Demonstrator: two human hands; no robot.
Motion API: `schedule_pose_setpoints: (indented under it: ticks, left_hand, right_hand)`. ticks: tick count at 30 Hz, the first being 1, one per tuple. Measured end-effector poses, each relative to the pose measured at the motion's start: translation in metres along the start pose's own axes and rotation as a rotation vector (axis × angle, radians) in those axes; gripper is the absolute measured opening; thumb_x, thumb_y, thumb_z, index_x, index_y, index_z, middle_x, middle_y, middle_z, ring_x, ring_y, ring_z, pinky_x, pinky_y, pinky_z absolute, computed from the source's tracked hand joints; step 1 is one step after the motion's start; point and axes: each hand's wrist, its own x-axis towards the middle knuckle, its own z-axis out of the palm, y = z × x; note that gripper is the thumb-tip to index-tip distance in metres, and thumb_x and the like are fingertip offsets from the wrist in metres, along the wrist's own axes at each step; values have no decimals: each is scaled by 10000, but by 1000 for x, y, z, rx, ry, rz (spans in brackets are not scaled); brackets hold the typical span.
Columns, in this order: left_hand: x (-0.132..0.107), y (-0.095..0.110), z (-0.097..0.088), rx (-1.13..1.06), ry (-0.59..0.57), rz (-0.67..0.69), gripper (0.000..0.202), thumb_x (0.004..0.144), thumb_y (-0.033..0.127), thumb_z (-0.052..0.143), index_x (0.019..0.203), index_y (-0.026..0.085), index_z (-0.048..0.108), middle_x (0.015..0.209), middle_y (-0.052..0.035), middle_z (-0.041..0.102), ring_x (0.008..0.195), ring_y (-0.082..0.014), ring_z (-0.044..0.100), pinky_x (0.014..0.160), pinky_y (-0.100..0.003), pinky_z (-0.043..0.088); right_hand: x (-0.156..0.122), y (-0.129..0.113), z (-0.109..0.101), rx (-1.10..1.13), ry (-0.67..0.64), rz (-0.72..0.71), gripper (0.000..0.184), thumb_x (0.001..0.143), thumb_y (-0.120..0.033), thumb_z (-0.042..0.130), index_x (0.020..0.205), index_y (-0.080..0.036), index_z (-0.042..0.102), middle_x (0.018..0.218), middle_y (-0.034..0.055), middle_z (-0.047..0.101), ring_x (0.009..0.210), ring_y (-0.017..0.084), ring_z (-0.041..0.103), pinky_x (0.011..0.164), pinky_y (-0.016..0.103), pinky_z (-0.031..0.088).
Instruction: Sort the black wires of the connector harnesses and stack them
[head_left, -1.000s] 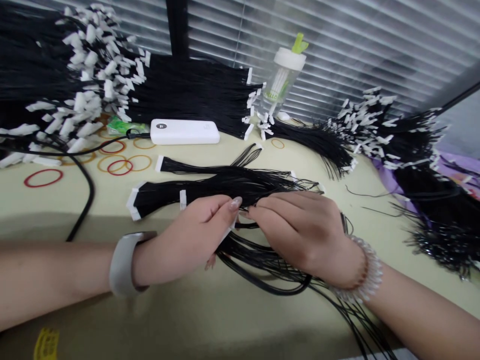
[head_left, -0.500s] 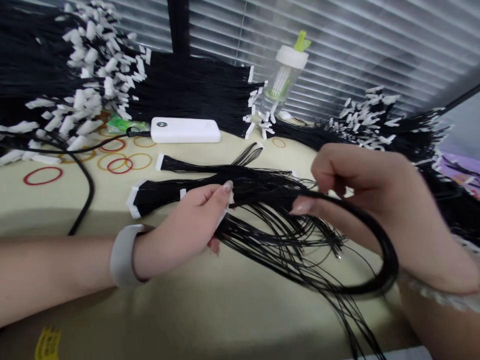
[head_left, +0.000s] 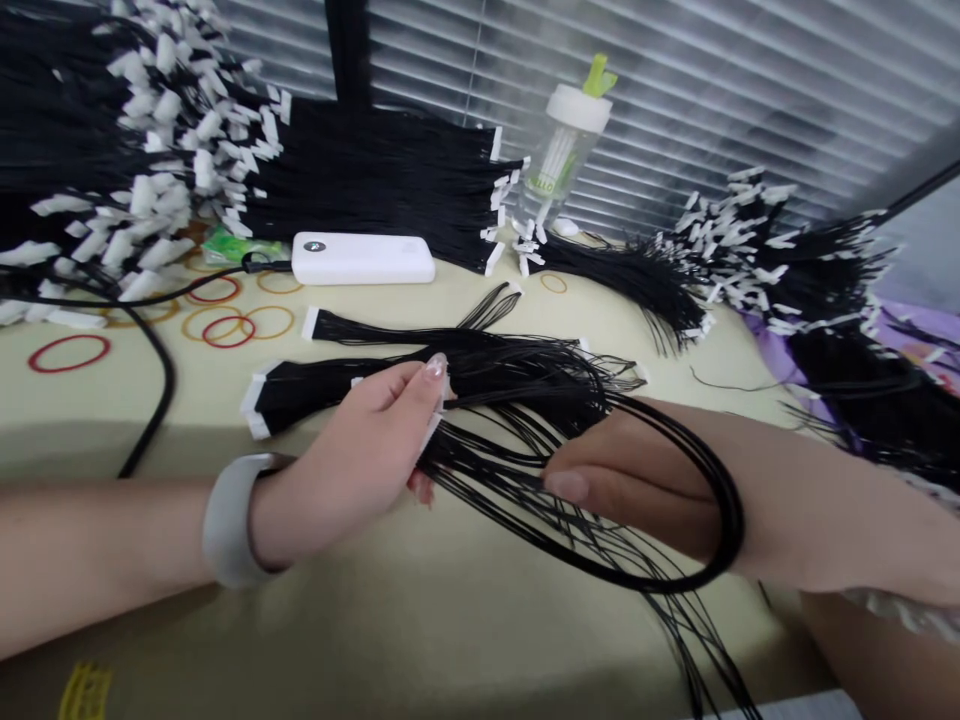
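My left hand (head_left: pixel 352 450) is closed on a wire harness, its thumb pressing at the white connector (head_left: pixel 430 438). From there black wires (head_left: pixel 525 545) run right and curl into a large loop (head_left: pixel 733 525). My right hand (head_left: pixel 637 480) reaches through that loop, thumb and fingers pinched together on some black wires near its middle; exactly which strands is hard to make out. Behind both hands more harnesses (head_left: pixel 289 400) with white end connectors lie on the table. Loose wire ends (head_left: pixel 697 650) trail toward the lower right.
Red and yellow rubber bands (head_left: pixel 69 353) lie at left, beside a white power bank (head_left: pixel 364 258) with a black cable (head_left: pixel 166 390). Piled harnesses (head_left: pixel 390 180) line the back, near a clear bottle (head_left: pixel 559 160). More piles (head_left: pixel 739 235) stand at right, by purple material (head_left: pixel 772 345).
My right hand has let the loop slip over it, moving down and left through it to pinch wires inside. The loop has become smaller. My left hand keeps its grip.
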Motion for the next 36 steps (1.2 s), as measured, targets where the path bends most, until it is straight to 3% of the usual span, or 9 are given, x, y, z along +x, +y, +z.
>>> schedule_pose_setpoints:
  ticks: [2,7,12,17,20,24,27,31,36]
  left_hand:
    - [-1,1,1,29,0,7,363,803,524,414,669,187,433,497,74,352,343,-50,403,305,-156,385]
    - [-3,2,3,55,-18,51,333,820,484,412,672,187,445,479,83,366,296,-43,398,265,-146,361]
    - [-5,4,3,97,-24,49,345,817,491,404,658,188,448,507,74,379,317,-44,415,273,-147,393]
    - [-4,3,3,105,-13,38,356,818,503,395,658,190,450,507,76,353,313,-41,423,280,-143,402]
    - [-3,2,2,106,-13,42,355,824,498,390,665,188,458,492,77,346,309,-41,415,284,-143,399]
    - [-3,2,2,95,-15,33,359,822,505,389,670,188,457,489,78,351,300,-39,408,269,-141,381]
    - [-3,1,2,79,-15,20,358,818,506,395,659,189,446,495,74,358,306,-42,405,266,-145,384]
    - [-3,3,3,68,-10,15,350,815,501,401,667,187,448,502,75,364,308,-39,400,263,-141,373]
    - [-3,5,4,122,-19,-9,364,818,506,393,651,184,425,482,80,355,310,-39,405,273,-132,363]
  right_hand:
    - [7,-3,8,23,-113,35,317,868,-341,423,607,-180,502,505,-52,469,443,45,392,385,181,266]
    - [25,-10,31,-54,133,-29,319,862,-263,408,565,-164,468,487,-52,391,465,55,296,474,225,234]
    - [28,-18,34,-12,140,-69,205,841,-192,426,654,-181,509,534,-64,436,486,48,355,502,217,244]
    - [26,-19,36,-138,202,-33,200,798,-170,443,599,-179,432,508,-70,389,475,57,309,506,234,219]
    - [24,-15,35,-169,228,-47,186,783,-157,446,599,-177,421,546,-60,419,512,64,328,529,230,232]
    - [20,-4,23,-141,127,-66,211,817,-197,444,608,-171,458,610,-42,482,581,66,399,555,221,256]
    - [17,1,15,-115,82,-28,243,844,-249,435,615,-170,458,565,-49,459,536,62,364,531,228,243]
    - [13,0,14,-125,76,9,260,849,-255,437,603,-171,443,550,-51,447,513,60,346,512,234,233]
    - [2,-3,8,-166,172,19,162,826,-273,474,693,-194,522,712,-22,550,577,75,458,547,230,326]
